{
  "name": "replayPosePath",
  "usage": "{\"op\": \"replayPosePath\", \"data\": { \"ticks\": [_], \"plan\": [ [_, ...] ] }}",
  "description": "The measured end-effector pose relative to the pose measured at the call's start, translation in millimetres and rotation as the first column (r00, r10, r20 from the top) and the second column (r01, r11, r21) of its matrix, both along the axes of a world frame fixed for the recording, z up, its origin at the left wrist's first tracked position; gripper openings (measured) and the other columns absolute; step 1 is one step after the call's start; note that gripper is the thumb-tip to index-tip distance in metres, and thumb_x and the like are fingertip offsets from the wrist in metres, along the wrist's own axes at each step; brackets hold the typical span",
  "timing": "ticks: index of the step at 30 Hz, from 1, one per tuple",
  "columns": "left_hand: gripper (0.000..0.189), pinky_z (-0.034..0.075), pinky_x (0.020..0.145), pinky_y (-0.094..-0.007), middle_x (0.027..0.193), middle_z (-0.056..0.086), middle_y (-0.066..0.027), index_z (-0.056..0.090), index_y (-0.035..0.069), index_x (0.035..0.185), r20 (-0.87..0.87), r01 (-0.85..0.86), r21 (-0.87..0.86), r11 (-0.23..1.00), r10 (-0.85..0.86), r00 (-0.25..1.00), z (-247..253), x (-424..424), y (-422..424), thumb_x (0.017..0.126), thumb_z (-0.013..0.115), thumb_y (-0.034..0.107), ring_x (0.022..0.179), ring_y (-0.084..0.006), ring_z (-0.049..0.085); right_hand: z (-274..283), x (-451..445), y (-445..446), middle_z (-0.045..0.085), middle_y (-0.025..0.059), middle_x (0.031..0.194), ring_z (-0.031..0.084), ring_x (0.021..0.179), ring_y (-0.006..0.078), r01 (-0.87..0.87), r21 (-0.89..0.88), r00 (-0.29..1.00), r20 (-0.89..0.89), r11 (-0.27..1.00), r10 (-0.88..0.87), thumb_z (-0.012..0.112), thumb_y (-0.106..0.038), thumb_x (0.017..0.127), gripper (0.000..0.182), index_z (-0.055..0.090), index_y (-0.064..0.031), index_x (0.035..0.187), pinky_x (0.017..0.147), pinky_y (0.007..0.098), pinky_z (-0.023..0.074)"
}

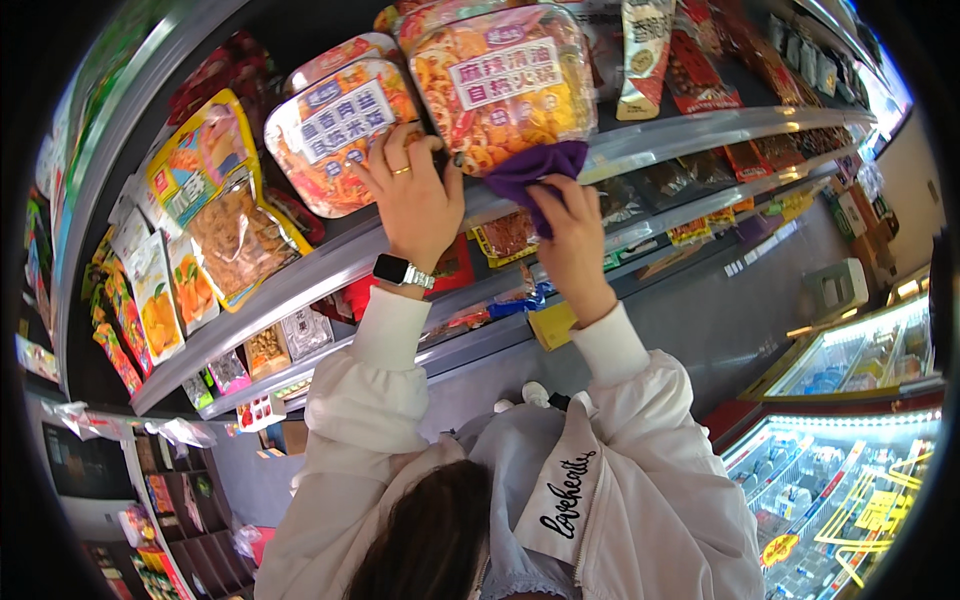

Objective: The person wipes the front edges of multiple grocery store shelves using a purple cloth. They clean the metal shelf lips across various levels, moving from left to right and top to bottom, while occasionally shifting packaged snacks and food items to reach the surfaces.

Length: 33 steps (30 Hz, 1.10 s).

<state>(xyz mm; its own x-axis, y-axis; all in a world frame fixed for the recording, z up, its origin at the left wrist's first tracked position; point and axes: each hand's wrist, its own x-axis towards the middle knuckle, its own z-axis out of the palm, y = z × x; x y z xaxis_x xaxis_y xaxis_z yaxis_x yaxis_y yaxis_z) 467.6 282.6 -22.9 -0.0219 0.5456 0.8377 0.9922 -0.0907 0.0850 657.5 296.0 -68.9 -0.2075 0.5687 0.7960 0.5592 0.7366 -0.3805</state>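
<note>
My right hand (571, 225) grips a purple cloth (538, 176) between thumb and fingers, against the lower edge of a sealed food package (502, 82) with printed writing. My left hand (415, 187), with a ring and a smartwatch (403, 271), has its fingers spread on the lower right corner of a second such package (322, 154). Both packages stand side by side, tilted in view, on the upper shelf. What lies under my left fingers is partly hidden. A yellow snack pouch (240, 232) stands left of the packages.
A clear price rail (637, 146) edges the upper shelf (330, 247). Lower shelves hold more packaged snacks, with a yellow packet (553, 326) near my right sleeve. An upright red-and-white bag (645, 56) stands right of the packages. Lit display freezers (840, 480) stand at lower right.
</note>
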Motion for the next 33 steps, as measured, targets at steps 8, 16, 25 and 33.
{"op": "replayPosePath", "data": {
  "ticks": [8, 16, 25, 33],
  "plan": [
    [0.047, 0.025, 0.11, -0.0477, 0.131, 0.043, -0.0137, 0.052, 0.005, 0.122, 0.429, 0.453, 0.117, 0.884, -0.457, 0.779, 25, 6, -33, 0.08, 0.068, 0.013, 0.129, -0.0359, 0.033, 2, 67, 72, 0.059, 0.0086, 0.113, 0.051, 0.1, 0.0351, 0.307, 0.006, 0.951, -0.015, 0.952, -0.307, 0.056, 0.006, 0.066, 0.045, 0.066, -0.0059, 0.108, 0.089, 0.0424, 0.044],
    [0.043, 0.025, 0.11, -0.0481, 0.137, 0.039, -0.0153, 0.053, 0.003, 0.122, 0.38, 0.471, 0.796, -0.381, -0.293, -0.877, 137, 81, -152, 0.088, 0.056, 0.03, 0.131, -0.0301, 0.033, -2, 80, 72, 0.058, 0.0106, 0.116, 0.051, 0.101, 0.0364, 0.334, 0.047, 0.935, 0.11, 0.941, -0.337, 0.056, 0.007, 0.067, 0.047, 0.064, -0.0018, 0.113, 0.09, 0.0442, 0.0436],
    [0.043, 0.027, 0.109, -0.0474, 0.137, 0.041, -0.0171, 0.051, 0.002, 0.125, 0.284, 0.332, 0.794, -0.51, -0.172, -0.943, 150, 112, -171, 0.091, 0.051, 0.028, 0.13, -0.0316, 0.036, -2, 72, 75, 0.056, 0.0101, 0.12, 0.05, 0.104, 0.0358, 0.329, 0.02, 0.932, 0.153, 0.944, -0.328, 0.056, 0.008, 0.068, 0.05, 0.063, -0.0018, 0.116, 0.092, 0.0438, 0.0441],
    [0.042, 0.028, 0.109, -0.0468, 0.137, 0.043, -0.0187, 0.049, 0.001, 0.128, 0.223, 0.25, 0.781, -0.572, -0.118, -0.967, 154, 139, -171, 0.094, 0.048, 0.026, 0.13, -0.033, 0.038, -1, 74, 73, 0.057, 0.0104, 0.118, 0.051, 0.102, 0.0355, 0.347, 0.032, 0.924, 0.16, 0.937, -0.347, 0.056, 0.008, 0.068, 0.047, 0.064, -0.0007, 0.114, 0.091, 0.0441, 0.0437]
  ]
}}
